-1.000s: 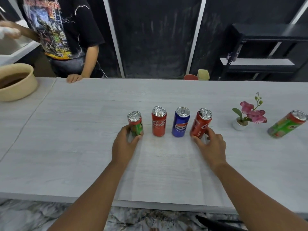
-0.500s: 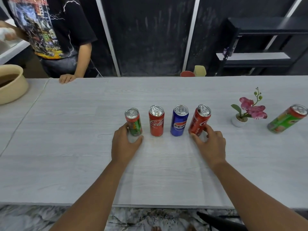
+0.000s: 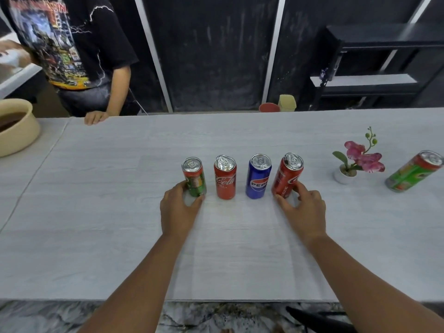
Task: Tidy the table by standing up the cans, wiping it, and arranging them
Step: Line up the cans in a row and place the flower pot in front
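Four cans upright in a row on the tabletop [image 3: 96,212], my hands on the two end ones.

My left hand [image 3: 179,213] has its fingers clamped on the base of the green can [image 3: 195,179]; my right hand [image 3: 302,209] grips the right red can [image 3: 287,175]. Between them stand a red Coca-Cola can [image 3: 225,177] and a blue Pepsi can [image 3: 258,176]. Another green can [image 3: 414,171] stands far right, past a potted flower [image 3: 355,162].

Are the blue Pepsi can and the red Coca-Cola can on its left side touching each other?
Apart. The head view shows bare table between the blue Pepsi can and the red Coca-Cola can.
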`<state>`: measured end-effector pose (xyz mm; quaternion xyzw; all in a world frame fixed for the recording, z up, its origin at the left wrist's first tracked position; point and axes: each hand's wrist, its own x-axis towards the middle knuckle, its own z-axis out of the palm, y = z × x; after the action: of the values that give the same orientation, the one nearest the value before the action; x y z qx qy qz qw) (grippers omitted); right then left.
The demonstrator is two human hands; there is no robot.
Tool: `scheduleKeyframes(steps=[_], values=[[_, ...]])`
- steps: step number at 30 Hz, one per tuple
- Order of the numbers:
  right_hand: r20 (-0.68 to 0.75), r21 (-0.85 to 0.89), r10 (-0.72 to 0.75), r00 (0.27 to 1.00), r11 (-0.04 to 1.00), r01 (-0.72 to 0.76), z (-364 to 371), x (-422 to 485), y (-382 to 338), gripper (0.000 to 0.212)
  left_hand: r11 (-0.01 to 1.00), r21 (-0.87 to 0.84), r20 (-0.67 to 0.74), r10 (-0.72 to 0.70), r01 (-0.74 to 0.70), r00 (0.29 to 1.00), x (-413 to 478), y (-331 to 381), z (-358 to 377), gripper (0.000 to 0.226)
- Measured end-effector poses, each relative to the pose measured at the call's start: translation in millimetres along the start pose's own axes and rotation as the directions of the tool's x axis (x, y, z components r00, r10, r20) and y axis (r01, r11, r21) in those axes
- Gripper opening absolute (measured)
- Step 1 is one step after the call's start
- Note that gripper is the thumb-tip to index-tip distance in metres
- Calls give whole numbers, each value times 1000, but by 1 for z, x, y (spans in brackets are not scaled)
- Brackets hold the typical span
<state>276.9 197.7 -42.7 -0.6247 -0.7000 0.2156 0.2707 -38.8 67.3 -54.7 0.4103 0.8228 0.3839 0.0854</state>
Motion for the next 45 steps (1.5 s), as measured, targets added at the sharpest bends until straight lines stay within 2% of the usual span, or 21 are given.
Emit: scheduleKeyframes(steps=[14,28,31,34,36,38,41,45], values=[[23,43,64,998,997,-65,-2,-1,0,73,998,-52,-22,-31,30,999,-5,2,1,61],[-12,-2,7,1000,1000,-7,0,1,4,72,999,11,-7,-36,36,999,-9,8,1,72],[0,-10,6,1000,1000,-6,0,0,5,76,998,41,0,-48,48,999,-15,9,-1,75],[13,1,-21,1000,1000,21,-2,-2,5,84,992,93,-51,-75,80,996,-37,15,-1,74],[25,-9,-38,999,999,38,-6,-8,8,90,986,161,-78,-21,34,997,-62,18,1,66],[26,9,-29,999,1000,29,-13,-18,13,88,973,219,-57,88,-74,994,-87,19,4,55],[6,63,-37,999,997,36,-27,-43,27,73,948,226,50,220,-225,974,-109,27,11,45],[-45,62,-60,997,996,63,-49,-68,52,52,895,167,190,383,-414,904,-126,63,40,35]])
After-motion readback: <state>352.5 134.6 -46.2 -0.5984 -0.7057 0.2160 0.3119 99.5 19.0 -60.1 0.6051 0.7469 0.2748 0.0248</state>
